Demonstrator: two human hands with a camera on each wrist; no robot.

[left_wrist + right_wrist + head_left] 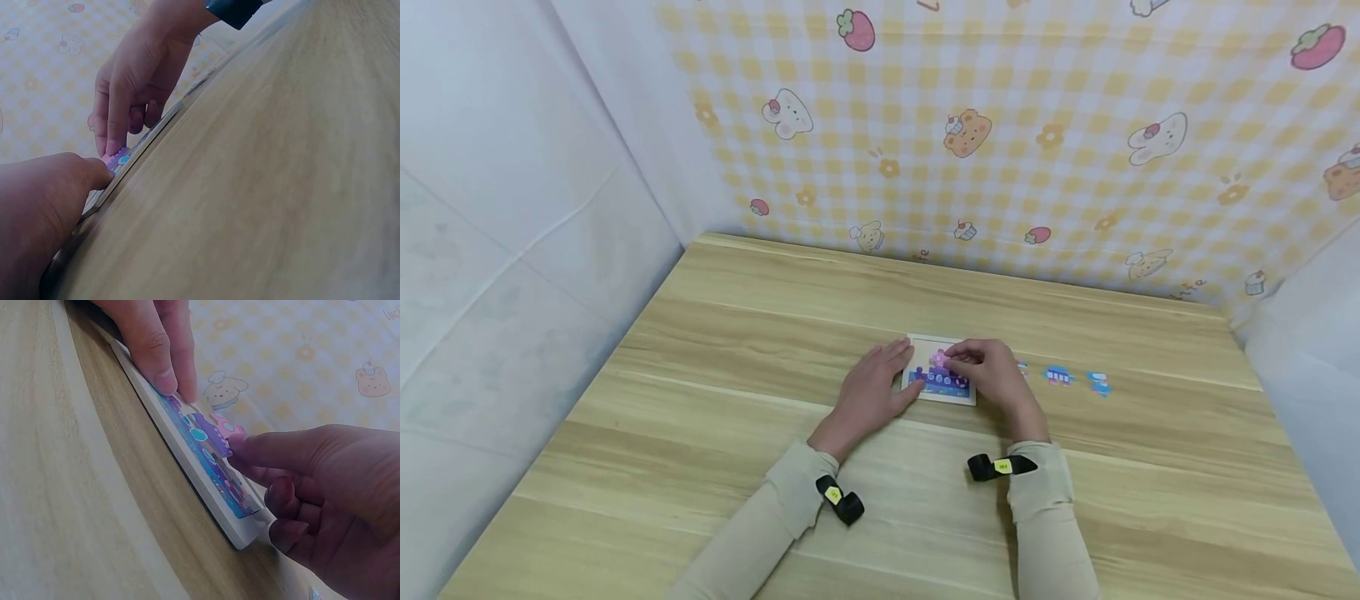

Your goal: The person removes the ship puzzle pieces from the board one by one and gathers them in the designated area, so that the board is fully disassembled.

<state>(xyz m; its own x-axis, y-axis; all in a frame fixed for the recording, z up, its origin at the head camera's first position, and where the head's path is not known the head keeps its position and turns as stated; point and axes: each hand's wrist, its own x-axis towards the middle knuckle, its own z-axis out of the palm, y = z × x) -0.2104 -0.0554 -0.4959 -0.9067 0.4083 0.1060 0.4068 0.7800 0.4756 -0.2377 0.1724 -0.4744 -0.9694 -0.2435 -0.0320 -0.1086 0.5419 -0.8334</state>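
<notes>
The right hand [997, 372] pinches a small, flat, pink-and-purple puzzle piece [224, 425] over a white-rimmed rectangular puzzle board [230, 532]; the left hand [874, 385] lies on the board's left edge, fingers extended. The piece seems light, stiff, best held by its edges; its pink end points forward, long axis unclear

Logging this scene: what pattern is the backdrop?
The backdrop has yellow and white checks with cartoon prints, clearest in the head view.
</notes>
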